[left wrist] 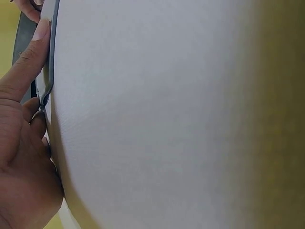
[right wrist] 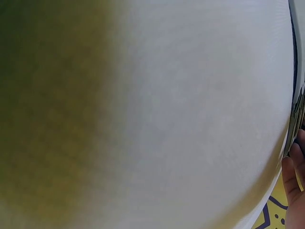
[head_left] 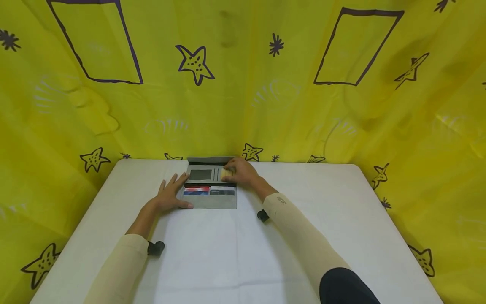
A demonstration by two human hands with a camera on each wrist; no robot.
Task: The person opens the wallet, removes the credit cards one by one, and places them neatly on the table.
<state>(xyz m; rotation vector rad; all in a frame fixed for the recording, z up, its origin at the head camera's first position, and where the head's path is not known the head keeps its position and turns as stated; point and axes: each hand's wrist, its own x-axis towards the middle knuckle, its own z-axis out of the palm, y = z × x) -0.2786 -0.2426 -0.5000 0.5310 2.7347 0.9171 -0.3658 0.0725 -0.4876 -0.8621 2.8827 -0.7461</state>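
Note:
A grey wallet (head_left: 210,203) lies unfolded at the far edge of the table, its top flap standing up behind. My left hand (head_left: 167,198) is spread over the wallet's left edge, thumb on the lower panel and fingertips on the upper one; the left wrist view shows the thumb (left wrist: 29,62) along the rim. At the upper right panel my right hand (head_left: 243,171) pinches a yellowish card (head_left: 227,174) between thumb and fingers. Red-and-blue (head_left: 196,191) and grey-and-white cards (head_left: 222,191) sit in the lower slots. A dark window pocket (head_left: 200,175) is at the upper left.
The white table (head_left: 228,253) spreads in front of the wallet and to both sides. A yellow curtain (head_left: 228,105) with drawn stars hangs right behind the table's far edge and along its sides. Small black devices (head_left: 155,248) are worn on both wrists.

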